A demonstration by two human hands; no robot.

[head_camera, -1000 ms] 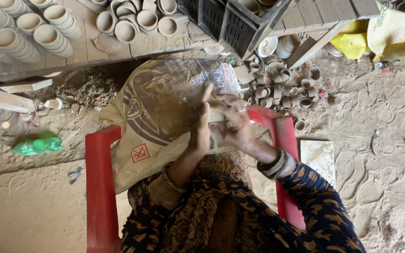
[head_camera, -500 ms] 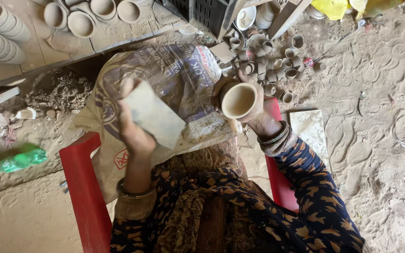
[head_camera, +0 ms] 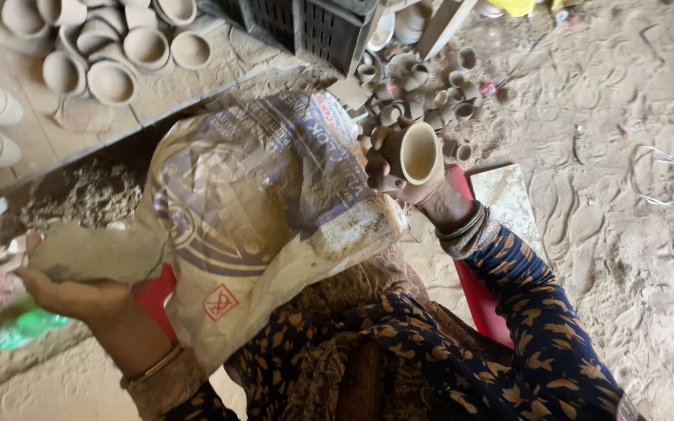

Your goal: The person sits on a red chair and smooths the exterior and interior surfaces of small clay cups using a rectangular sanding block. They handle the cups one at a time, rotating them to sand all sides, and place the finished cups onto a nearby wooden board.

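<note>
Dusty pottery yard, sandy ground all round, clay cups everywhere.

Closest in, a printed woven sack (head_camera: 267,226) lies over the lap on a red seat (head_camera: 473,292). Left hand (head_camera: 68,292), out to the side, grips a grey sanding pad (head_camera: 95,251); right hand (head_camera: 399,175), further forward, wraps around a small clay cup (head_camera: 419,152), mouth facing up at the camera. Cup looks pale tan, matte, thin-rimmed. I'd guess it's light, stiff and chippy, so best held round the body, not the rim. Beyond the right hand sits a heap of small cups (head_camera: 423,86) and a dark crate (head_camera: 313,27); beyond the left, bowls on boards (head_camera: 118,62).
</note>
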